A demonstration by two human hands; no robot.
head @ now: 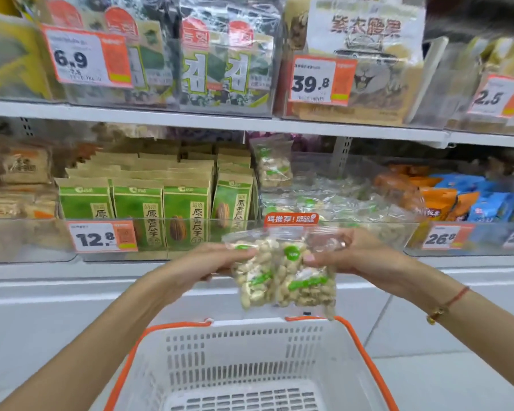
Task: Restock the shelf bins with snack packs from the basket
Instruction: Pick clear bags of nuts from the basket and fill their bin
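Clear packs of pale nuts with green labels [282, 274] hang between both hands, above the far rim of the white basket [247, 363] with orange handles. My left hand [217, 262] grips the packs' left edge. From the other side, my right hand [341, 253] pinches the right edge near the top. Just behind the packs is the clear shelf bin [336, 200] that holds several packs of the same kind, one standing upright at its back left. The visible basket floor shows no packs.
Green sunflower-seed bags [161, 203] fill the bin to the left, and orange and blue snack packs [454, 197] the bin to the right. Seaweed packs [217, 60] and a brown bag [365, 54] stand on the upper shelf. Price tags hang on the bin fronts. A white shelf base and a tiled floor lie below.
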